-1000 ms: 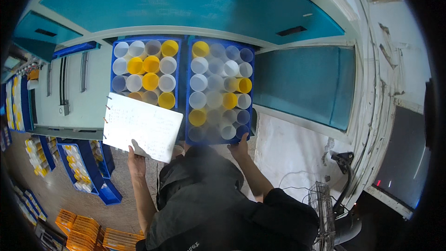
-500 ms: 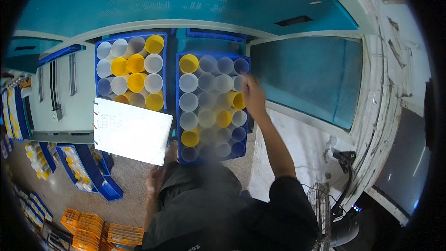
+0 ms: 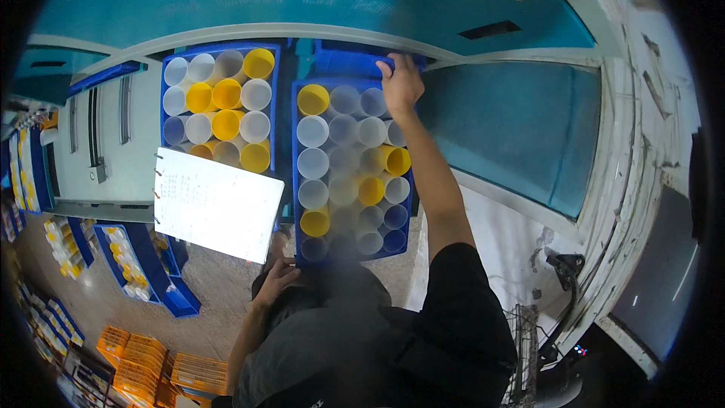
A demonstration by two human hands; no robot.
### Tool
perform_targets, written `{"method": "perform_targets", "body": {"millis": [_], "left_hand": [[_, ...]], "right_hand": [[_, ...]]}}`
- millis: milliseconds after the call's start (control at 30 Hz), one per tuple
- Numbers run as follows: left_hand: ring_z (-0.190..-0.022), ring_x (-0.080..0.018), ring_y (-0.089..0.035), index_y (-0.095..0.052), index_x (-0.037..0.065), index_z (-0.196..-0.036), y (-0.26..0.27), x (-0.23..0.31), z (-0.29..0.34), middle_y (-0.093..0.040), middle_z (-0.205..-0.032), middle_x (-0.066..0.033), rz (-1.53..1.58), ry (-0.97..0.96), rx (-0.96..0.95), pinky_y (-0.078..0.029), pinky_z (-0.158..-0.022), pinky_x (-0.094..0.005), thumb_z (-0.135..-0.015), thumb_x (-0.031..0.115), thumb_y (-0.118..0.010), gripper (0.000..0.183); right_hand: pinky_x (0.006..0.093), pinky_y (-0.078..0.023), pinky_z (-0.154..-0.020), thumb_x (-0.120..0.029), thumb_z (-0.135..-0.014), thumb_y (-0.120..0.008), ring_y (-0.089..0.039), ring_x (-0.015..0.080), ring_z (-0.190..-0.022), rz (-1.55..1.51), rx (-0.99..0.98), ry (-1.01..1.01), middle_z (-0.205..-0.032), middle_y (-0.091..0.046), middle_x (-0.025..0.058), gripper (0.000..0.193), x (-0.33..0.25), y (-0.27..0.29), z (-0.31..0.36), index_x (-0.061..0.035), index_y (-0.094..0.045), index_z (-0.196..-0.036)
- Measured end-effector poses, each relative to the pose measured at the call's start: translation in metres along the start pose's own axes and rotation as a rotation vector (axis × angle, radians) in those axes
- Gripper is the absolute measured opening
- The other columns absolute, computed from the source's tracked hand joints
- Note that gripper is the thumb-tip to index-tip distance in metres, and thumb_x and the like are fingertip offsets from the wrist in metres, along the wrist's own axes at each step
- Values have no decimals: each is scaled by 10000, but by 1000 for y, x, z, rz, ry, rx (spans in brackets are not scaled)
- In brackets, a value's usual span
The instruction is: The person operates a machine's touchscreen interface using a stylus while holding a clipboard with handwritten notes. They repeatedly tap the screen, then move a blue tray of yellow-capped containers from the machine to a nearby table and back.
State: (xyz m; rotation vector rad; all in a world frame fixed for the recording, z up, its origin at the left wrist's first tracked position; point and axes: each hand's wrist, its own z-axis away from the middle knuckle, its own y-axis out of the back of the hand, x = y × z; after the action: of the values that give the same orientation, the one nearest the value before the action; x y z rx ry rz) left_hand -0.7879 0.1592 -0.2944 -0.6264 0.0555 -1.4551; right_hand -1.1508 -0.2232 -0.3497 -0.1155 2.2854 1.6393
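Observation:
A blue crate (image 3: 295, 204) holds rows of tubes, mostly white or translucent with a few yellow ones, their open ends facing me. My right hand (image 3: 402, 85) reaches to its far right corner, fingers bent over the edge and thumb out to the left; the fingertips are hidden. At the near left corner, my left hand (image 3: 278, 283) has its fingers closed against the crate's edge. Left of it stands a second blue crate (image 3: 276, 106) of white and yellow tubes. A ring-bound notebook (image 3: 215, 208) with handwriting covers that crate's near part.
Behind the crates is a blue tray (image 3: 347, 60) under a teal machine panel (image 3: 302, 0). A teal-windowed door (image 3: 513, 136) stands at the right. Orange baskets (image 3: 140, 359) and another tube-filled blue bin (image 3: 151, 272) are on the floor at the left.
My right hand has moved away from me, from the crate's right side to its far right corner. My left hand has come up to the near left corner.

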Motion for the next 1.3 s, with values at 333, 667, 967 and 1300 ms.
{"method": "perform_targets", "body": {"millis": [333, 667, 967, 1300], "left_hand": [[-767, -116, -583, -583, 18, -1107, 3, -2, -9, -627, -908, -31, -279, 5, 30, -472, -676, -275, -966, 256, -732, 314], [-882, -160, -652, -588, 38, -1196, 49, -60, -9, -637, -976, -47, -197, 90, -197, -542, -763, -322, -1016, 304, -596, 321], [-1196, -302, -622, -465, 19, -1443, 71, -115, -5, -630, -1315, -164, -570, 199, -99, -494, -955, -401, -986, 340, -665, 592], [-1260, -322, -594, -405, -14, -1519, -5, -234, -33, -578, -1404, -185, -1003, -87, -134, -443, -1066, -456, -1036, 335, -575, 619]], "right_hand": [[427, -544, -773, -343, -872, -756, -682, 306, -940, -11, -89, -35, -1002, -701, 68, 275, -23, 165, 58, -118, -738, -1029], [374, -484, -721, -194, -810, -767, -646, 237, -834, 481, 65, -27, -967, -680, 42, 215, -95, 385, 371, -83, -724, -989], [370, -474, -722, -132, -820, -633, -640, 225, -837, 700, 7, -527, -947, -664, 56, 180, -98, 463, 635, -106, -722, -974], [448, -549, -872, -309, -913, -675, -715, 315, -1048, 210, -508, -1687, -1069, -747, 138, 251, -96, 380, 1069, -131, -770, -1063]]}}
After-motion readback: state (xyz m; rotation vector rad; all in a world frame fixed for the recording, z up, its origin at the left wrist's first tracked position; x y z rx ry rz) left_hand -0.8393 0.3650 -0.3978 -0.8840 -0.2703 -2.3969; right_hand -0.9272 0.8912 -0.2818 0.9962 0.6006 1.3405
